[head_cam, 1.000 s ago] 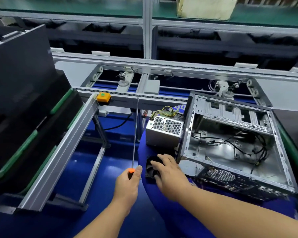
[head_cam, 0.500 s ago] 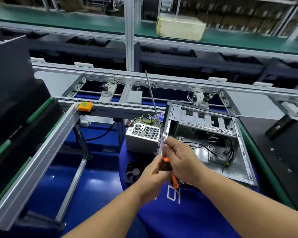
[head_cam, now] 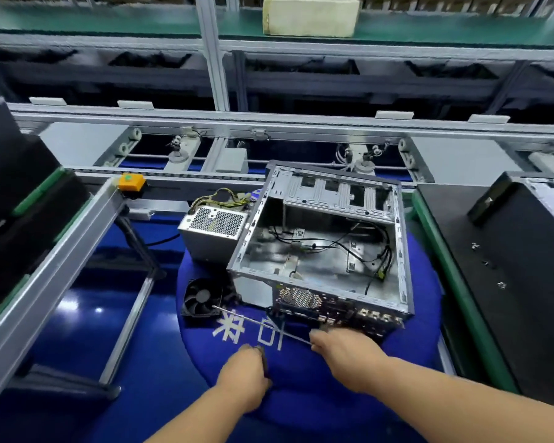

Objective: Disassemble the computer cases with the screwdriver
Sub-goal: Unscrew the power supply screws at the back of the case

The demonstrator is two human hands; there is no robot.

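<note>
An open metal computer case (head_cam: 401, 247) with loose black cables inside lies on a round blue mat (head_cam: 301, 382). My right hand (head_cam: 343, 356) grips a long screwdriver (head_cam: 259, 323). Its thin shaft points left, low over the mat in front of the case, and its handle is hidden in my fist. My left hand (head_cam: 243, 375) is curled over the mat nearer to me. Something small and dark shows at its fingertips; I cannot tell what it is or whether the hand holds it.
A silver power supply (head_cam: 211, 231) with yellow wires stands left of the case, and a black fan (head_cam: 202, 297) lies in front of it. A black panel (head_cam: 509, 266) with loose screws is on the right. An orange button (head_cam: 131, 181) sits on the aluminium rail.
The screwdriver came down from upright in both hands to nearly flat over the mat, now in my right hand alone. My left hand let go and dropped to the mat.
</note>
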